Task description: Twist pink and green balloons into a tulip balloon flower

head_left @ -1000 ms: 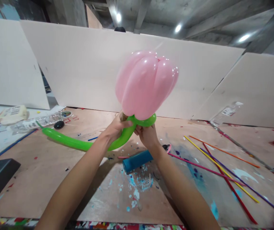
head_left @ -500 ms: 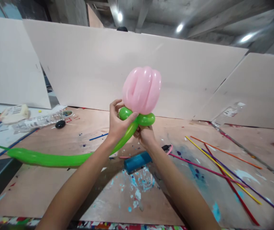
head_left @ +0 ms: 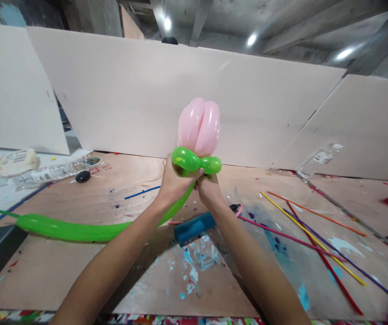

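While both hands, left [head_left: 176, 180] and right [head_left: 209, 187], grip the green balloon [head_left: 68, 228] beneath the pink balloon [head_left: 198, 126], above the paint-spotted table [head_left: 78, 271], white boards [head_left: 126, 90] stand behind, under a lit concrete ceiling [head_left: 221, 22].

Shows light pink on the balloon flower [head_left: 199, 127], bright green on the long balloon [head_left: 72, 229], blue on the cylinder [head_left: 194, 227]. Toward right edge of the brown, blue-spotted bench [head_left: 58, 271], has orange, yellow, red, magenta, purple on thin strips [head_left: 310, 234].
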`<state>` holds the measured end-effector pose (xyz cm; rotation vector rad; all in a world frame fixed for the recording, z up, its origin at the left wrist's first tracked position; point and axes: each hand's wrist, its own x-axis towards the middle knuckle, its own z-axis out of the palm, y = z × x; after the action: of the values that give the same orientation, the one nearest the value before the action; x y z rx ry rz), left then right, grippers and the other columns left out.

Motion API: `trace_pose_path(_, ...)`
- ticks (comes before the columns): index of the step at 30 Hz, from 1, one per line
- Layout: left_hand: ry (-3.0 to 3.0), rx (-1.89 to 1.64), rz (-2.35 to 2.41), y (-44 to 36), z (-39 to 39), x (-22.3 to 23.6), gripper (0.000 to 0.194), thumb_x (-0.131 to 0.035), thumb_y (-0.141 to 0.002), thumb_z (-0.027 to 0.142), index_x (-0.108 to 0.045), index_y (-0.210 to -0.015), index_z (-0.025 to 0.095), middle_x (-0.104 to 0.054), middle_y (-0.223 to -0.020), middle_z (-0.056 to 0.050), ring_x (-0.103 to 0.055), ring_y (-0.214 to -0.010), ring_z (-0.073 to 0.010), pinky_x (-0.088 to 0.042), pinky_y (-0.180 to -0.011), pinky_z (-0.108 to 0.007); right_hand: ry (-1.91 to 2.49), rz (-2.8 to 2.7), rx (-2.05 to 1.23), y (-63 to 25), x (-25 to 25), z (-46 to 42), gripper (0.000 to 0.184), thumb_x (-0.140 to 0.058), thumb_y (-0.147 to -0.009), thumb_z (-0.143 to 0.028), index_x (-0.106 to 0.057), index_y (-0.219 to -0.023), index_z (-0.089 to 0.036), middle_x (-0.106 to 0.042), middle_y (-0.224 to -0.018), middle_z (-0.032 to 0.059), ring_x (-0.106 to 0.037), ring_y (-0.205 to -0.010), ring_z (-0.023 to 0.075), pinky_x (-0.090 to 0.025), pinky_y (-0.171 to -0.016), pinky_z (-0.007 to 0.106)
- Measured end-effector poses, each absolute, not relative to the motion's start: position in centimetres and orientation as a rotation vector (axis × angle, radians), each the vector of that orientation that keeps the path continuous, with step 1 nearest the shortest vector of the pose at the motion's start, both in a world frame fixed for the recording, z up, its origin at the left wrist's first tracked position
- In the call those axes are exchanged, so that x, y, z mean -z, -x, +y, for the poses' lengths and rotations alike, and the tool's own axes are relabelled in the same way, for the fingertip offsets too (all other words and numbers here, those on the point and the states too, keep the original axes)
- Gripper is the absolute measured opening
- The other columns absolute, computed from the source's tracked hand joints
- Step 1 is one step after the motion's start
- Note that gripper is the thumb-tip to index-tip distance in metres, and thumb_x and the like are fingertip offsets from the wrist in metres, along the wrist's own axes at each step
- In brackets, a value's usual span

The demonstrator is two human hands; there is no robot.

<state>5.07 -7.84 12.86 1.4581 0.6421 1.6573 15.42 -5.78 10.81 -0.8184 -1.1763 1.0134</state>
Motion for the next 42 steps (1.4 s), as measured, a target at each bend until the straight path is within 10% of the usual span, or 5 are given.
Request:
trace_pose_path(6, -1.448, -1.933, 0.752, -4.8, -8.1, -13.3, 0.056, -0.082, -0.065, 0.022, -0.043, -0.106, 0.025, -0.058, -0.100, -0.003, -0.061, -0.087, -0.0161, -0.054, -0.066, -0.029, 0.856, -1.174, -0.914, -14.7, -11.6, -6.9, 0.027, -0.060, -0.077, -0.033, -0.048, -0.056, -0.020, -0.042, -0.044, -0.0058, -0.033, -0.041, 0.0082, -0.027, -0.041, 0.025)
trace_pose_path(15, -1.544, -1.973, 0.727, -3.4, -7.0, -13.6, 0.059, -0.083, -0.064, 0.019, -0.045, -0.110, 0.024, -0.058, -0.099, -0.001, -0.060, -0.085, -0.0130, -0.050, -0.070, -0.026, 0.923, -1.690, 0.261, -15.8, -12.4, -8.6, 0.016, -0.055, -0.091, -0.023, -0.065, -0.079, -0.018, -0.060, -0.070, 0.0021, -0.051, -0.062, 0.0135, -0.040, -0.062, 0.028)
trace_pose_path(21, -1.701, -1.738, 0.804, -1.8, -7.2, -14.4, 0.054, -0.080, -0.068, 0.021, -0.048, -0.112, 0.025, -0.061, -0.099, -0.002, -0.061, -0.085, -0.0154, -0.050, -0.070, -0.028, 0.907, -1.873, 0.725, -17.5, -14.2, -9.5, 0.009, -0.057, -0.090, -0.023, -0.066, -0.088, -0.022, -0.062, -0.109, 0.0104, -0.052, -0.104, 0.0261, -0.041, -0.087, 0.041)
trace_pose_path(42, -1.764, -1.538, 0.556, -1.0, -7.0, -14.4, 0.054, -0.069, -0.072, 0.017, -0.043, -0.118, 0.028, -0.064, -0.092, -0.002, -0.063, -0.083, -0.0161, -0.052, -0.069, -0.029, 0.966, -1.841, 0.132, -18.3, -17.3, -10.0, 0.009, -0.051, -0.086, -0.016, -0.059, -0.086, -0.019, -0.063, -0.080, 0.0029, -0.056, -0.070, 0.0150, -0.044, -0.066, 0.029)
